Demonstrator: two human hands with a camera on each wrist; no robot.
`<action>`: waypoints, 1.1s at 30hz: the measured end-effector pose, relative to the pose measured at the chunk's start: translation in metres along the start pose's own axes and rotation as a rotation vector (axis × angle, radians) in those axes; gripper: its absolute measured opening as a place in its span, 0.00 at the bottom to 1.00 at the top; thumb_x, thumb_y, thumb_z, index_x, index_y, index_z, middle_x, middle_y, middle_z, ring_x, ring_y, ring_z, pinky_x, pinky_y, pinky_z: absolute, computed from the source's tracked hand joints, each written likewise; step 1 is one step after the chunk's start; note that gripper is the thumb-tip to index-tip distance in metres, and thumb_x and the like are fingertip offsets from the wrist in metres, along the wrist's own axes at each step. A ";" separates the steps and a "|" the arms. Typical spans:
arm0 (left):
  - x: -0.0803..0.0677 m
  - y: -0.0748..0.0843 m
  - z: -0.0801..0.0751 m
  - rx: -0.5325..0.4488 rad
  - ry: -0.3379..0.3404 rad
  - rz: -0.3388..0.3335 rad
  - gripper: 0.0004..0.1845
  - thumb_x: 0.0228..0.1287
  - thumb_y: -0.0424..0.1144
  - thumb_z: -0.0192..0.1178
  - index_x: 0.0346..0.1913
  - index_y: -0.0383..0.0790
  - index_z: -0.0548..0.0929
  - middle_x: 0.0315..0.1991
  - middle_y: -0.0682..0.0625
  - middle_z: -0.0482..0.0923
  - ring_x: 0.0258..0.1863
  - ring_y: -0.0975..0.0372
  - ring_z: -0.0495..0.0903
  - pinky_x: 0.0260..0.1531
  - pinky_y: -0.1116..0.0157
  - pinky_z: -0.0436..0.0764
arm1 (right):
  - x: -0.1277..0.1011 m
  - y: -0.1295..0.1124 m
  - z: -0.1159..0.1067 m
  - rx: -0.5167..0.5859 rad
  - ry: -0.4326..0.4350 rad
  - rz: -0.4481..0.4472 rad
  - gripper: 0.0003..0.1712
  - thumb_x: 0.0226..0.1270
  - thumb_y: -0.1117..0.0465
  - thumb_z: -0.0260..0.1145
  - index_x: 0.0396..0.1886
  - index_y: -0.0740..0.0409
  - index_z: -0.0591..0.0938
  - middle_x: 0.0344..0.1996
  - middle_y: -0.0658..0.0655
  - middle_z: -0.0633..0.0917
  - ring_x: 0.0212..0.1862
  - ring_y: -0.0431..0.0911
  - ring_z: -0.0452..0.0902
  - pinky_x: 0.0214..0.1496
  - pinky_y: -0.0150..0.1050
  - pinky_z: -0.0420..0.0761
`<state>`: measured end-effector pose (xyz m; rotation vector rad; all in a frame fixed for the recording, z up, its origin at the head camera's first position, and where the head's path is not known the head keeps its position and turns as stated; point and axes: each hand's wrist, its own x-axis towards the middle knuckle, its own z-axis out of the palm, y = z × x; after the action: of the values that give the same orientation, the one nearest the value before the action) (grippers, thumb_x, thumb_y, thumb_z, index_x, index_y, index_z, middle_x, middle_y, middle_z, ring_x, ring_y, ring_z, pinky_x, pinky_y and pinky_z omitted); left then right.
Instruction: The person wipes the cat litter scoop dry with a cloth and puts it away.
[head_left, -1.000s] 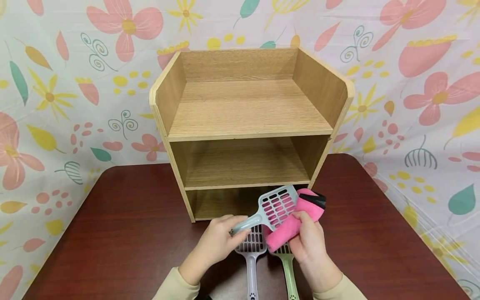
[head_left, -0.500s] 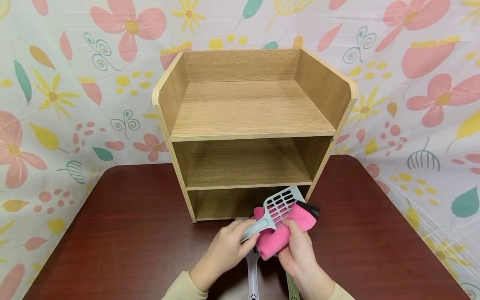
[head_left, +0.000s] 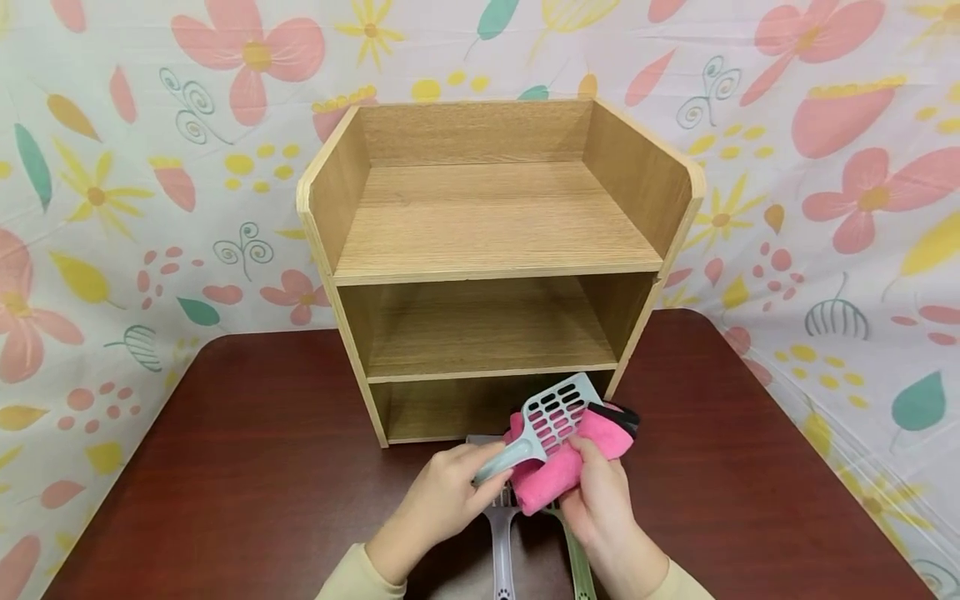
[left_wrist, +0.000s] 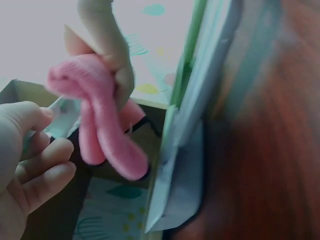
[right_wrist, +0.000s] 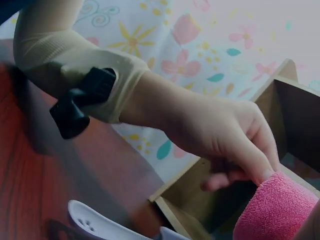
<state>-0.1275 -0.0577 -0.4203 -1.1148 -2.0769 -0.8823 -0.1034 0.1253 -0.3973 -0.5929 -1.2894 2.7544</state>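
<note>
In the head view my left hand grips the handle of a light blue litter scoop, its slotted blade tilted up to the right. My right hand pinches a pink cloth with a black edge. The cloth lies across the blade's lower right side, and pink also shows behind the slots. Below the hands a lavender litter scoop and a green litter scoop lie side by side, their blades partly hidden. Folds of the pink cloth hang beside my left hand in the left wrist view.
A wooden shelf unit with raised sides stands on the dark red table, just beyond the hands. Behind it hangs a flower-patterned sheet.
My right hand has moved left and slightly down with the cloth, which now overlaps the front of the blade. The blue scoop has shifted slightly right in my left hand.
</note>
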 end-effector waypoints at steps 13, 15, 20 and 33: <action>0.002 -0.020 -0.041 -0.420 -0.276 -0.557 0.13 0.59 0.39 0.65 0.47 0.42 0.85 0.29 0.45 0.84 0.10 0.69 0.76 0.10 0.71 0.75 | 0.006 -0.024 -0.009 0.003 -0.293 0.124 0.23 0.76 0.43 0.40 0.62 0.48 0.61 0.52 0.44 0.78 0.61 0.39 0.67 0.63 0.34 0.68; 0.003 -0.024 -0.047 -0.471 -0.295 -0.615 0.14 0.58 0.40 0.66 0.47 0.41 0.85 0.31 0.44 0.84 0.11 0.65 0.78 0.12 0.65 0.78 | 0.010 -0.029 -0.015 0.082 -0.509 0.165 0.28 0.75 0.38 0.33 0.64 0.48 0.60 0.56 0.47 0.76 0.63 0.41 0.67 0.66 0.38 0.67; 0.005 -0.028 -0.057 -0.576 -0.317 -0.678 0.16 0.58 0.39 0.66 0.49 0.38 0.84 0.38 0.41 0.85 0.14 0.63 0.80 0.17 0.60 0.81 | 0.020 -0.037 -0.024 0.311 -1.009 0.334 0.41 0.71 0.34 0.19 0.70 0.52 0.59 0.65 0.56 0.70 0.68 0.49 0.63 0.73 0.44 0.57; 0.005 -0.026 -0.057 -0.617 -0.342 -0.662 0.14 0.59 0.37 0.65 0.49 0.41 0.85 0.37 0.43 0.85 0.15 0.62 0.80 0.19 0.58 0.82 | 0.023 -0.039 -0.022 0.126 -0.884 0.385 0.28 0.78 0.46 0.27 0.58 0.52 0.70 0.53 0.53 0.80 0.57 0.44 0.76 0.63 0.37 0.72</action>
<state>-0.1405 -0.1112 -0.3898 -0.8971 -2.6017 -1.8552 -0.1211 0.1717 -0.3885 0.5272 -1.1426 3.5576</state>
